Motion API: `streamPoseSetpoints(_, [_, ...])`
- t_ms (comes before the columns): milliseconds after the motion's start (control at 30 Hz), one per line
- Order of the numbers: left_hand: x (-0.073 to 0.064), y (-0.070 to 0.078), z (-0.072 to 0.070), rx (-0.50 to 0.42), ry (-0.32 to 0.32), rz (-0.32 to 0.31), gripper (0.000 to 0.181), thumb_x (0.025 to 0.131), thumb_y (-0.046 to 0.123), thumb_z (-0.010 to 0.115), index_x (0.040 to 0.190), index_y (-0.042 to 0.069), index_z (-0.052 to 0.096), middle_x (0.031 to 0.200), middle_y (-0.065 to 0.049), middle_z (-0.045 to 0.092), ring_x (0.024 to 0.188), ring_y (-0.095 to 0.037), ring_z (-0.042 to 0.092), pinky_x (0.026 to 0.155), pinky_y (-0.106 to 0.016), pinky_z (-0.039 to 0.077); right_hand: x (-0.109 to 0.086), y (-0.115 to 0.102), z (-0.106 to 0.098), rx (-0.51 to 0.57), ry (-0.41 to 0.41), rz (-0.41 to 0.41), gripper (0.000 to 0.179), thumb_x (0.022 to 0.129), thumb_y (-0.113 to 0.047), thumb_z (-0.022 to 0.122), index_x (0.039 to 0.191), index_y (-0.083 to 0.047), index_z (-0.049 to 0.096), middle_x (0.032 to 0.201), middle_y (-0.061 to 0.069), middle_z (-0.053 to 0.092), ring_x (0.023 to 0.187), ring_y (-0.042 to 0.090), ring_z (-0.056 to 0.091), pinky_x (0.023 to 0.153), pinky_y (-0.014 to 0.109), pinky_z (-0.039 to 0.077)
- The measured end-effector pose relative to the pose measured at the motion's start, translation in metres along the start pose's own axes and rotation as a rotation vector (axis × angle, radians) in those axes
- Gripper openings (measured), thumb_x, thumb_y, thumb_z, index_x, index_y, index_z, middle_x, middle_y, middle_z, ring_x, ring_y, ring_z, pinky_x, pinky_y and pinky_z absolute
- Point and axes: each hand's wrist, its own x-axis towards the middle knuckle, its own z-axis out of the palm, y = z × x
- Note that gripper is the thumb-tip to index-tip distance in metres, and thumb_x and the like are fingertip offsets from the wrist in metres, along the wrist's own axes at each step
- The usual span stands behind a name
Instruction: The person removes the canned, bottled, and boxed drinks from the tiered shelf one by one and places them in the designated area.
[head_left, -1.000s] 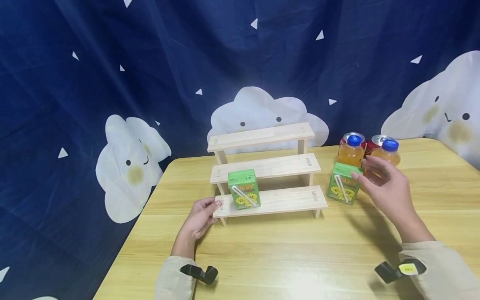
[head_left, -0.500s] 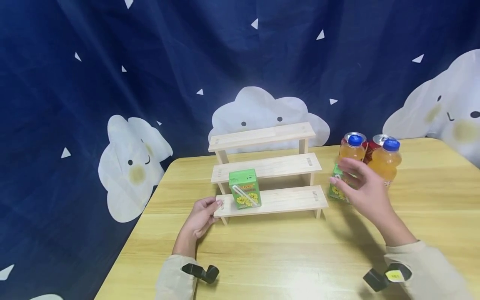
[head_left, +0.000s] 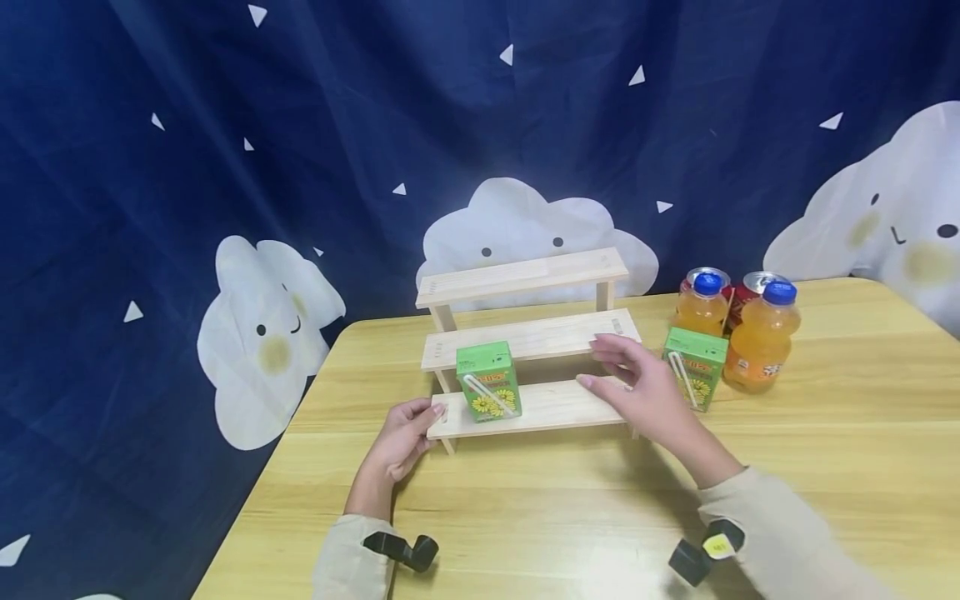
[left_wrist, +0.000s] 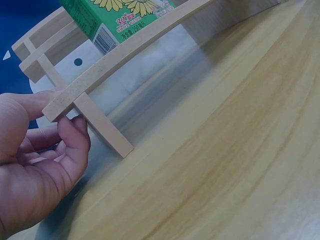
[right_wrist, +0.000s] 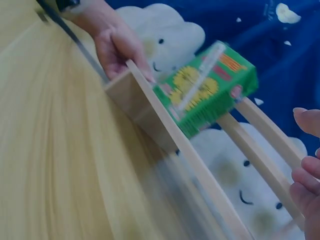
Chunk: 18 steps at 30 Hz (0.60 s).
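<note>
A three-step wooden display rack (head_left: 566, 404) stands on the table. My left hand (head_left: 401, 437) pinches the left end of its lowest step, thumb on top and fingers underneath, as the left wrist view shows around the step end (left_wrist: 75, 97). Toward the left of that step a green juice box (head_left: 487, 383) stands upright with a straw on its front. My right hand (head_left: 648, 392) hovers at the right end of the two lower steps, fingers loosely spread and holding nothing. Just behind it, a second green juice box (head_left: 697, 367) stands on the table, partly hidden by the hand.
Right of the rack stand two orange drink bottles with blue caps, the nearer bottle (head_left: 761, 342) beside the second juice box and the other bottle (head_left: 699, 310) behind it. Red cans (head_left: 742, 292) stand behind them. A dark blue curtain (head_left: 360, 100) hangs behind the table (head_left: 525, 517).
My right hand has moved left from beside the second juice box and bottles to the rack's right end. My left hand keeps its grip, and both juice boxes stay in place.
</note>
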Motion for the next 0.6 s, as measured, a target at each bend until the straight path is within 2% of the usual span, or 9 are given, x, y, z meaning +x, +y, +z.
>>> streamPoseSetpoints(33, [0.0, 0.0, 0.0, 0.0, 0.002, 0.0, 0.042, 0.096, 0.008, 0.052, 0.127, -0.017, 0.04, 0.095, -0.008, 0.065, 0.082, -0.016, 0.068, 0.072, -0.024, 0.057, 0.001, -0.001, 0.005, 0.015, -0.015, 0.005, 0.056, 0.08, -0.014, 0.075, 0.128, 0.001, 0.051, 0.119, 0.018, 0.061, 0.111, 0.027, 0.059, 0.094, 0.019, 0.046])
streamPoseSetpoints(200, [0.001, -0.002, 0.0, 0.005, 0.01, -0.003, 0.043, 0.095, 0.008, 0.052, 0.127, -0.018, 0.039, 0.094, -0.009, 0.064, 0.08, -0.016, 0.068, 0.071, -0.024, 0.057, 0.007, -0.006, 0.026, 0.058, -0.075, 0.023, 0.057, 0.081, -0.017, 0.075, 0.129, 0.0, 0.05, 0.122, 0.019, 0.06, 0.114, 0.029, 0.058, 0.097, 0.03, 0.046])
streamPoseSetpoints(367, [0.001, -0.002, 0.0, 0.01, 0.016, -0.007, 0.043, 0.095, 0.008, 0.052, 0.127, -0.018, 0.039, 0.094, -0.008, 0.064, 0.079, -0.016, 0.068, 0.068, -0.023, 0.057, 0.013, -0.009, 0.041, 0.103, -0.115, 0.018, 0.057, 0.081, -0.016, 0.075, 0.129, 0.001, 0.05, 0.122, 0.018, 0.06, 0.114, 0.031, 0.058, 0.098, 0.029, 0.046])
streamPoseSetpoints(600, [0.002, -0.001, -0.001, 0.012, -0.009, 0.0, 0.045, 0.095, 0.009, 0.053, 0.127, -0.019, 0.038, 0.096, -0.009, 0.064, 0.082, -0.016, 0.068, 0.074, -0.025, 0.057, 0.016, -0.011, 0.055, 0.139, -0.15, 0.022, 0.056, 0.081, -0.013, 0.074, 0.129, 0.002, 0.05, 0.122, 0.018, 0.06, 0.115, 0.03, 0.057, 0.099, 0.031, 0.045])
